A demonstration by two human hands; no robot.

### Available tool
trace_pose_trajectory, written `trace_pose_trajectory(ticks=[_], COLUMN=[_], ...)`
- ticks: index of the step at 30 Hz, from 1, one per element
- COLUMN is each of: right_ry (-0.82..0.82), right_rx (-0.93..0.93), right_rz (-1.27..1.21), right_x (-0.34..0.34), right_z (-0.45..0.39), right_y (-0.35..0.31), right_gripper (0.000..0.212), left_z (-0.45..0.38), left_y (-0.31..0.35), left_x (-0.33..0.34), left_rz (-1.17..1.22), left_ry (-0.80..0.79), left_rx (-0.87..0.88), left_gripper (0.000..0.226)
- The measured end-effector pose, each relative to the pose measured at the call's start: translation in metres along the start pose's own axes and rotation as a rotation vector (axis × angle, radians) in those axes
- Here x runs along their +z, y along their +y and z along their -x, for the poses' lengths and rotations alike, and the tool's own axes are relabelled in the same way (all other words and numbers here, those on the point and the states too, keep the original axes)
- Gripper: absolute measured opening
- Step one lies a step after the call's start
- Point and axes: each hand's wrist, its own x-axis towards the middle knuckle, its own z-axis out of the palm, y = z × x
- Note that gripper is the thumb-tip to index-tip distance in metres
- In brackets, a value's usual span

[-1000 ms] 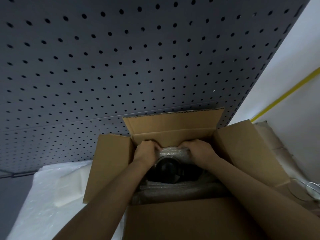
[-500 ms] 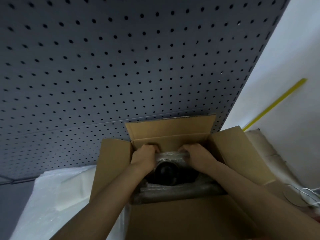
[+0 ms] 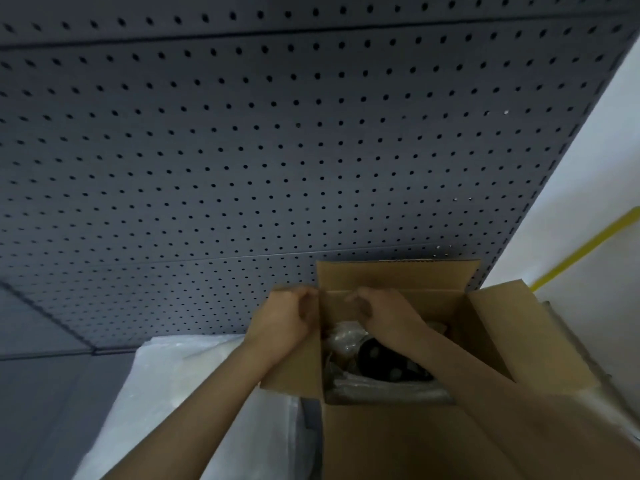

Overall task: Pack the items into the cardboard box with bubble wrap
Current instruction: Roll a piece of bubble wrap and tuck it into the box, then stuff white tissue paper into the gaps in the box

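Box (image 3: 398,441) is sitting open at the lower right, in front of a pegboard (image 3: 277,150), with its flaps spread outward. Inside it, a dark round item (image 3: 384,362) is lying among bubble wrap (image 3: 341,341), low in the cavity and below both hands. The left hand (image 3: 284,317) is resting on the left flap (image 3: 294,372), fingers curled at its far corner; it looks to be gripping the flap's edge, though blur is making that uncertain. The right hand (image 3: 384,311) is hovering over the far left part of the opening, fingers loosely curled and apparently holding nothing.

Judging by this, the packing is nearly finished and the flaps are coming next. The left flap is hinging along the box's left wall, running away from the person, so it needs swinging rightward over the item. The left hand is nearer to it, being already on it. More bubble wrap sheet (image 3: 180,393) is lying on the surface left of the box.
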Motion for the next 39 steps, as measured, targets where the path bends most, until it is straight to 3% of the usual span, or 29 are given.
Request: trace_pose_trajectory(ticks=[8, 12, 18, 26, 30, 34, 39], right_ry=[0.207, 0.292, 0.148, -0.138, -0.228, -0.082, -0.062], right_rx=[-0.183, -0.227, -0.225, 0.088, 0.122, 0.016, -0.084], right_rz=[0.003, 0.209, 0.117, 0.165, 0.248, 0.361, 0.468], right_x=[0.046, 0.076, 0.137, 0.241, 0.273, 0.295, 0.3], right_z=[-0.022, -0.025, -0.021, -0.014, -0.026, -0.039, -0.057], right_y=[-0.106, -0.166, -0.238, -0.208, -0.176, -0.159, -0.149], right_gripper=[0.025, 0.03, 0.03, 0.056, 0.066, 0.075, 0.074], left_z=[0.048, 0.076, 0.116, 0.148, 0.145, 0.144, 0.141], left_y=[-0.093, -0.157, -0.24, -0.299, -0.309, -0.311, -0.316], left_x=[-0.065, -0.09, -0.104, -0.074, -0.052, -0.036, -0.034], left_rz=[0.094, 0.062, 0.039, 0.063, 0.095, 0.107, 0.117], left_ry=[0.12, 0.07, -0.096, -0.25, -0.283, -0.305, -0.287], left_rx=[-0.039, -0.084, -0.169, -0.251, -0.302, -0.327, -0.342], left_gripper=[0.035, 0.031, 0.034, 0.034, 0.033, 0.032, 0.031])
